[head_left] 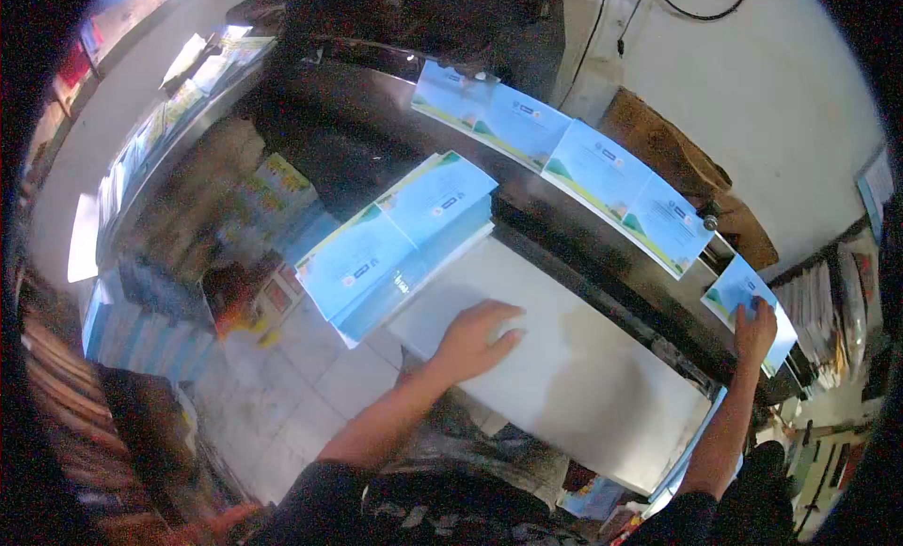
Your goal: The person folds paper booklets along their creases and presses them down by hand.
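My left hand [476,342] is over a white tabletop [564,358], its thumb and fingers apart and nothing between them. Far to the right, my right hand [755,330] has its bent fingertips gathered on a blue printed sheet [732,287] with a green and yellow edge. Whether that sheet is single or part of a stack is hidden. Several matching blue sheets [593,165] lie in a row along a dark, curved machine ledge. Left of the tabletop, a thick stack of the same blue sheets [400,221] stands at its far end.
Bundled printed stacks [155,334] are on the left, above a tiled floor [292,386]. A dark machine rail [555,250] runs behind the tabletop. More paper stacks [818,306] stand at the right, near a white wall [752,94]. Blue sheets [682,457] show by the tabletop's right edge.
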A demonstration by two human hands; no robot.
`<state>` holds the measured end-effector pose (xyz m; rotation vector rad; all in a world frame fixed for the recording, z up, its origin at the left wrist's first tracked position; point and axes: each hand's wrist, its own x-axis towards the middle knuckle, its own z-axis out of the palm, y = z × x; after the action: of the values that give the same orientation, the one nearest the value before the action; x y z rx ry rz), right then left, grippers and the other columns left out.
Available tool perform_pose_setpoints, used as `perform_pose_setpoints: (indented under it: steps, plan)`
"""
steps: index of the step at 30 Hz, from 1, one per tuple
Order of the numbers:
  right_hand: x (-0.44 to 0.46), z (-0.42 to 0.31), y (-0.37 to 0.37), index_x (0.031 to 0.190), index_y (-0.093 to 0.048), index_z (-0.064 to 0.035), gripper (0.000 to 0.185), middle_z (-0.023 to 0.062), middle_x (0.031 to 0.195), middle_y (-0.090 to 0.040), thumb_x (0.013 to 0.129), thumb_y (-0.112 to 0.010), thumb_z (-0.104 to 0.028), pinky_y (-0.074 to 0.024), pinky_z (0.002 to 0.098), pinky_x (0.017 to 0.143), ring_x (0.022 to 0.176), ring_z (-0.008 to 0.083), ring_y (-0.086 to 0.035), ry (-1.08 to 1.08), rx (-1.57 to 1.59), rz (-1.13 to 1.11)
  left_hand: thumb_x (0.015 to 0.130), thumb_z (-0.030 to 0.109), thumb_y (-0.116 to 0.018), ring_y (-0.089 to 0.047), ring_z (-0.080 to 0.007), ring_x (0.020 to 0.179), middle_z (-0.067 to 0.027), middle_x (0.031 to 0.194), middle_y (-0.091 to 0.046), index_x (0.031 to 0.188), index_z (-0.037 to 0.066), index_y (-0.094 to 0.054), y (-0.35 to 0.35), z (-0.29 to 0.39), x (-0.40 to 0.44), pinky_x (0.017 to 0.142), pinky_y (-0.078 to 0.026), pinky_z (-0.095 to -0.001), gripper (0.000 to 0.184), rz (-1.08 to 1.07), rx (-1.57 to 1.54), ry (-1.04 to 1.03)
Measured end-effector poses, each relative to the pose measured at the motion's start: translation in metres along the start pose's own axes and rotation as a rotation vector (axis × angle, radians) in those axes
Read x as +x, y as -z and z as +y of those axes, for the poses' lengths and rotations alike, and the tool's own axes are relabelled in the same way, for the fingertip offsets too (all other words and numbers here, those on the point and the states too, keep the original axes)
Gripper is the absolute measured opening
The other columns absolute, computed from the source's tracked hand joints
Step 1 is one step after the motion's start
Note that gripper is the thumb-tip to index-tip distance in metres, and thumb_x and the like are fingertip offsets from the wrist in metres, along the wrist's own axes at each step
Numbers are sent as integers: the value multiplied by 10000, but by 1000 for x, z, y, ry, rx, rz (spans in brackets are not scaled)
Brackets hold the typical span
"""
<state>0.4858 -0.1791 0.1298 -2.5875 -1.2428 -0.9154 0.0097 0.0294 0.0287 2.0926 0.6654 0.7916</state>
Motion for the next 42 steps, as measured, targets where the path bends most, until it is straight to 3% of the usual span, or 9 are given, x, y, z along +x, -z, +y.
perform_pose_setpoints:
  steps: [11,15,18,23,27,29,32,37,42]
  plan:
    - [-77,-118,12,1179,-563,-19,412,221,1253,-551,792,-687,-85,-373,468,1042,1191,408,-496,134,552,-47,857,286,-697,-542,-223,1096,-131,1130,-612,1229,15,-541,-43,39,229,954,-399,-359,486,232,-1249,764]
    - [-96,-133,31,1203,-556,-27,469,224,1263,-544,762,-710,-57,-361,469,1056,1217,419,-473,13,705,-244,872,237,-665,-580,-182,939,-116,1013,-650,1057,6,-633,-9,103,247,830,-446,-353,298,524,-830,167]
    - [-94,-140,59,1302,-479,-17,609,215,1298,-525,752,-737,-57,-354,464,1063,1220,405,-476,193,667,-89,881,250,-659,-624,-199,763,-111,856,-677,966,-4,-648,30,183,230,706,-484,-349,268,508,-831,-286]
    - [-55,-191,138,1395,-354,-26,747,199,1377,-463,773,-752,-139,-369,464,1056,1203,373,-500,22,813,485,789,87,-611,-594,-395,912,-229,1000,-606,988,10,-613,-12,233,163,761,-490,-453,214,609,-255,-823]
    - [-72,-184,137,1429,-336,-39,758,200,1372,-481,804,-734,-200,-388,453,1047,1216,379,-506,-287,803,450,874,128,-558,-561,-395,853,-207,939,-558,1147,-34,-491,-18,247,89,768,-465,-435,324,142,-690,-500]
    - [-92,-175,153,1386,-424,-29,617,199,1307,-549,855,-677,-218,-443,434,994,1181,369,-545,70,631,445,891,174,-584,-587,-355,879,-182,970,-579,1156,-11,-516,-7,238,64,790,-471,-408,330,-28,-770,-282]
    - [-125,-158,176,1162,-589,63,290,184,1085,-666,896,-532,-37,-490,380,871,986,299,-644,-68,576,214,890,226,-636,-624,-269,927,-143,1026,-615,1170,30,-549,0,211,35,785,-492,-374,352,-398,-843,-51]
    - [-147,-121,198,1140,-591,51,279,177,955,-680,897,-567,-83,-499,364,748,837,273,-651,-239,486,-183,892,210,-642,-621,-189,802,-93,898,-640,997,26,-627,-4,102,-19,699,-490,-341,212,-53,-586,-487]
    - [-180,-78,150,1081,-604,48,299,136,855,-640,849,-638,-137,-477,330,738,785,192,-589,-268,573,-469,861,192,-648,-622,-299,795,-118,866,-631,935,44,-642,-7,19,-46,698,-494,-373,165,238,-355,228]
